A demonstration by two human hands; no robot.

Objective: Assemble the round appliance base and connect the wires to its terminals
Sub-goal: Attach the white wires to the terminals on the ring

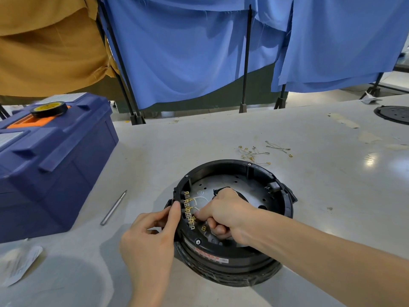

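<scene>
Two hands work our round base (234, 258), set on the table (309, 173): our left hand (152, 227) pinches its left rim, and our right hand (223, 211) pinches a wire connector (194, 217). The terminal row (189, 211), running near-to-far, lies just left of that grip; we judge a short leftward push comes next.

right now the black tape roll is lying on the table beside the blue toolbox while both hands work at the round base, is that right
Not quite: in the head view the black tape roll sits on top of the blue toolbox, not on the table. The left hand and right hand do work at the round base.
</scene>
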